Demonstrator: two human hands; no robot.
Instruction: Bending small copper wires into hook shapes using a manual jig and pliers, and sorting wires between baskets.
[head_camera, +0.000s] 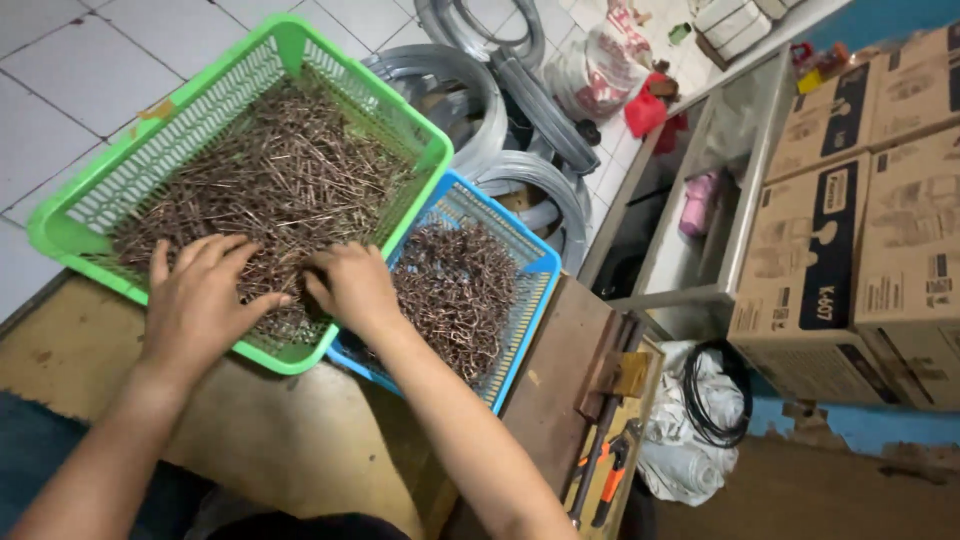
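A green plastic basket sits at the left on the worn desk, heaped with thin brownish wire pieces. The left hand lies flat on the near side of that heap, fingers spread open and pressing lightly on the wires, gripping nothing. Just beside it, the right hand is curled with its fingers dug into the same heap near the basket's front rim — it looks closed around a pinch of wires, though the fingertips are hidden. To gather cleanly here, I would judge it best to hold the pile still with the flat hand and lift small bunches lengthwise, since the pieces lie crossed and would tangle if dragged.

Partly under the green basket's right corner stands a blue basket holding bent wire pieces, darker and curled. Behind both, coils of grey wire lie on the tiled floor. At the desk's right edge rest orange-handled pliers; farther right — stacked cardboard boxes.
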